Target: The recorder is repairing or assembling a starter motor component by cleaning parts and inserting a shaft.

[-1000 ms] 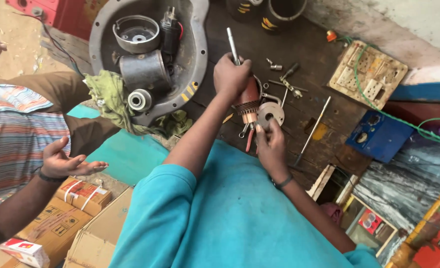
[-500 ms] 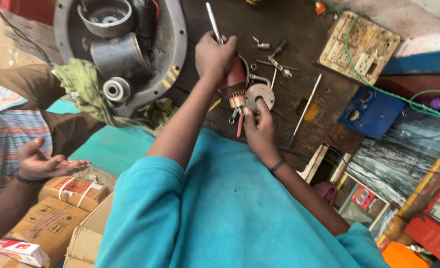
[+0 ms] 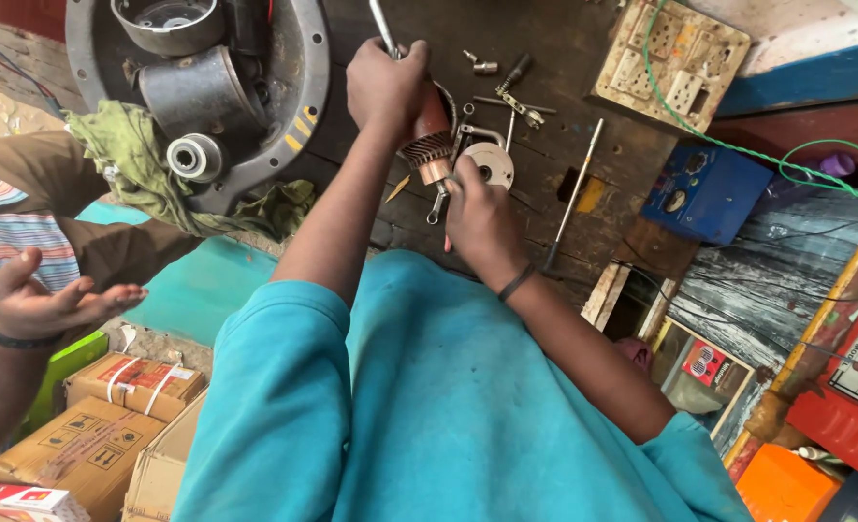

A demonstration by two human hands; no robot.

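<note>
Motor rotor work, far-centre of the dark wooden desk point(image 3: 545, 193).
Left hand point(image 3: 387, 85) fingers clamp the steel rod point(image 3: 381, 27) on the copper-wound rotor point(image 3: 430, 135); right hand point(image 3: 481, 215) fingers hold the round grey end cap point(image 3: 490, 162). Keep rod axial, cap steady.

Repair workshop: motor parts point(image 3: 197, 92), tools point(image 3: 572, 193).

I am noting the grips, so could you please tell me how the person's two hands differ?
The left hand is clenched round a metal rod above the coppery armature; the right hand sits lower, by the armature's shaft end and a white round disc. The left wrist is bare; the right wears a dark band. Both are over the dark wooden bench.
</note>
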